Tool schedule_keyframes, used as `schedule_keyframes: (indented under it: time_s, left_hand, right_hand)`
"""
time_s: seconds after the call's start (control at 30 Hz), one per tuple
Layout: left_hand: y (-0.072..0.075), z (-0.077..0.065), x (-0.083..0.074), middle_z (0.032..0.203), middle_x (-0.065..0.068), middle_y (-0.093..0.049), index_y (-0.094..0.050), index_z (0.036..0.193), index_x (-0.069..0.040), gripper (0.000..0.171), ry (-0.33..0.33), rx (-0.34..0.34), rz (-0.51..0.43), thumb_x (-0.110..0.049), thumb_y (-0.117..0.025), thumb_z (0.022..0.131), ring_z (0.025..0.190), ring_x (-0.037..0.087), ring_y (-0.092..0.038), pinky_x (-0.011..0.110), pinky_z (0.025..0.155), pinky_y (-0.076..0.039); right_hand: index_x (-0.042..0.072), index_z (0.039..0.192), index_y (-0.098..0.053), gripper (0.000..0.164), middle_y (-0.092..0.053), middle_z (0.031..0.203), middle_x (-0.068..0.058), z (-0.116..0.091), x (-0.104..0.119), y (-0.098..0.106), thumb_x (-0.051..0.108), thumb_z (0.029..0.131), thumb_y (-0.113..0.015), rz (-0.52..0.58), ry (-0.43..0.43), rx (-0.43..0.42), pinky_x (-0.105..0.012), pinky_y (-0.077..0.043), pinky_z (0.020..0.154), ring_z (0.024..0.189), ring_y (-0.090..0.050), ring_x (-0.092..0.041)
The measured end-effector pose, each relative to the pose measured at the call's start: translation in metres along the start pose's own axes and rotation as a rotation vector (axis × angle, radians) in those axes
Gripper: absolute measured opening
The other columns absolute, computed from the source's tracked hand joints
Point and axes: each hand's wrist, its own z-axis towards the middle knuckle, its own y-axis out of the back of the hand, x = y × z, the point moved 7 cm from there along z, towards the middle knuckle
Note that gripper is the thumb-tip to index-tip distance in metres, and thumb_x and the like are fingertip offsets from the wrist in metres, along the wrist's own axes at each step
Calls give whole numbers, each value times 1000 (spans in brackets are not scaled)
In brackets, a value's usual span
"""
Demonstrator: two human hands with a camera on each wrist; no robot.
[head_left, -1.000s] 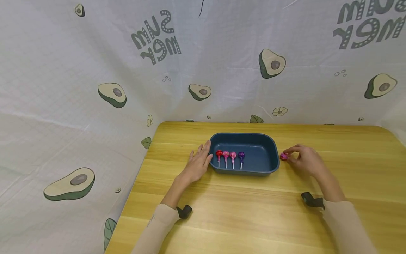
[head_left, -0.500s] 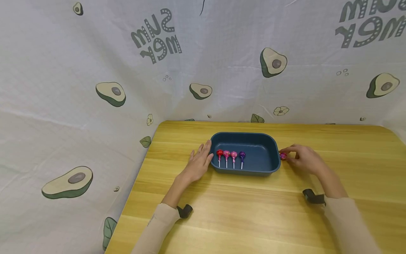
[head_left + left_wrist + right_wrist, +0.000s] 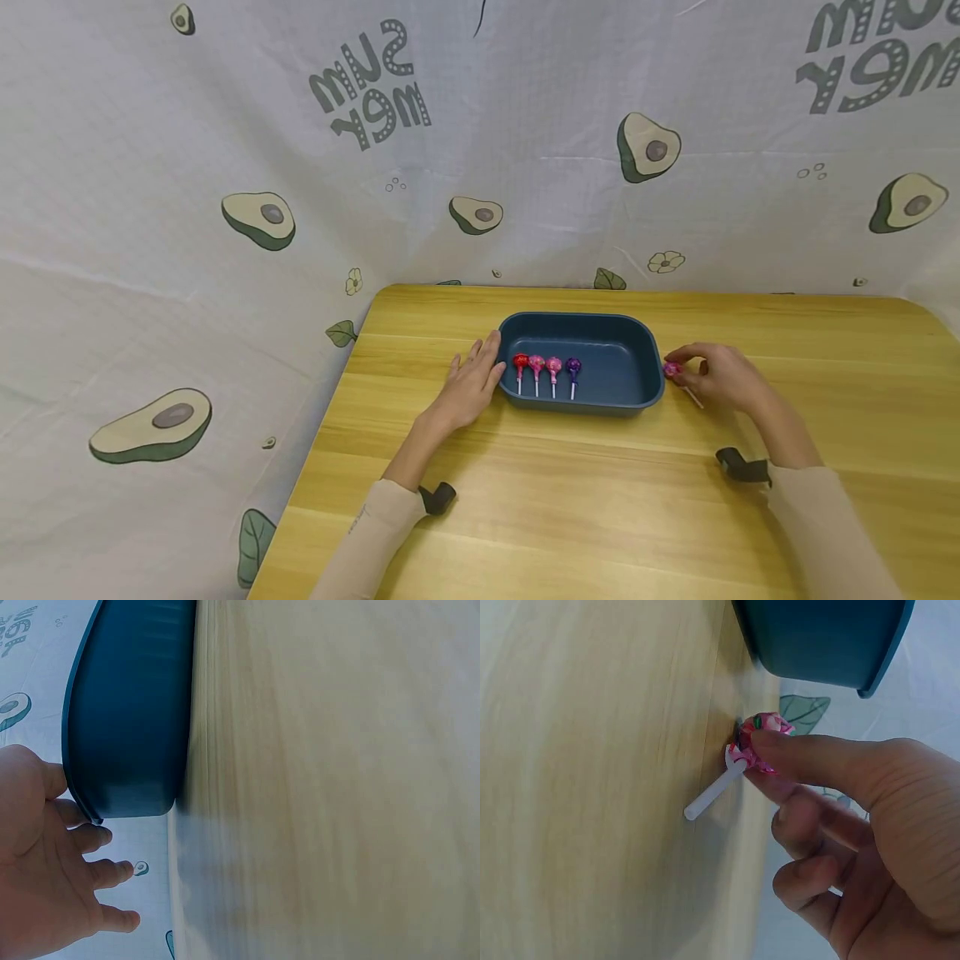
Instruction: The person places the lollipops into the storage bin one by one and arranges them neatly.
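My right hand (image 3: pixel 722 375) pinches a pink-wrapped lollipop (image 3: pixel 765 742) by its head, just right of the blue tray (image 3: pixel 592 408). The lollipop's white stick points down and away from the fingers in the right wrist view. My left hand (image 3: pixel 467 387) rests against the tray's left end, fingers straight and spread, fingertips right at the rim in the left wrist view. Inside the tray, a row of lollipops lies along the left half: a red one (image 3: pixel 521 362), two pink ones (image 3: pixel 536 363) and a purple one (image 3: pixel 573 367), sticks toward the front.
The tray stands on a wooden table (image 3: pixel 555 500), toward its back edge. Behind and to the left hangs a white curtain (image 3: pixel 337 225) printed with avocados and lettering. A black camera mount (image 3: pixel 438 498) sits at the left wrist, another mount (image 3: pixel 738 465) at the right.
The pink lollipop has turned in my right fingers, so its white stick now shows toward the lower right. My left hand has stayed at the tray's end.
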Motion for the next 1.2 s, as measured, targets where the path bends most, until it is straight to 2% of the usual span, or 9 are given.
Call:
schedule_keyframes:
  time_s: [0.1,0.2,0.37,0.6,0.67,0.87,0.97,1.1,1.2]
  left_hand:
    - [0,0,0,176,4,-10,-5,168,-13,63,-1,-3,-3,-37,-28,115,163,35,-12,66,128,-5]
    - [0,0,0,176,4,-10,-5,168,-13,63,2,-1,-4,-37,-28,115,163,35,-12,65,128,-4]
    - [0,-1,-1,176,3,-9,-4,168,-14,63,6,2,-2,-38,-28,115,163,34,-11,65,129,-4]
    - [0,-1,-1,176,3,-9,-4,168,-14,63,9,4,4,-39,-27,115,163,34,-11,65,129,-4]
    - [0,-1,-1,176,3,-10,-4,168,-14,63,8,3,4,-38,-27,115,163,34,-11,65,128,-4]
    - [1,-1,-1,176,3,-10,-4,168,-14,63,10,7,0,-38,-27,115,163,34,-11,65,129,-3]
    - [1,-2,-1,176,3,-9,-3,168,-14,63,10,11,-3,-37,-27,115,163,34,-11,65,129,-3]
    - [2,-1,-1,176,3,-9,-4,168,-13,63,8,9,-4,-37,-27,115,163,34,-11,65,129,-4]
    - [3,-1,-1,176,3,-9,-4,168,-13,63,9,7,-6,-37,-28,115,163,35,-11,65,128,-4]
  right_hand:
    - [0,114,-75,25,-75,108,-21,0,-3,1,10,91,-76,15,-17,-14,-26,-47,69,81,-61,-24]
    - [2,111,-77,25,-76,105,-18,0,-6,4,18,92,-78,32,-49,-56,-26,-49,75,91,-63,-28]
    - [3,109,-77,29,-76,103,-19,-2,-7,18,28,94,-78,79,-109,-189,-20,-43,63,77,-54,-13]
    - [0,118,-72,44,-71,109,-22,-2,6,38,39,97,-73,146,-191,-340,-27,-34,48,61,-45,-7]
    - [2,118,-72,45,-71,109,-19,1,15,39,41,97,-72,161,-199,-343,-27,-33,48,63,-45,-9]
    - [0,120,-72,46,-73,114,-24,16,47,25,39,97,-74,193,-157,-280,-15,-45,58,76,-59,-18]
    - [-1,118,-72,41,-73,112,-26,24,61,13,33,95,-77,201,-134,-250,-21,-50,53,64,-62,-23]
    - [-1,115,-73,33,-73,110,-27,33,78,-4,23,94,-79,169,-107,-198,-26,-51,49,52,-63,-21]
    - [-2,114,-74,31,-73,111,-28,40,88,-15,20,94,-78,129,-104,-133,-27,-51,49,49,-65,-20]
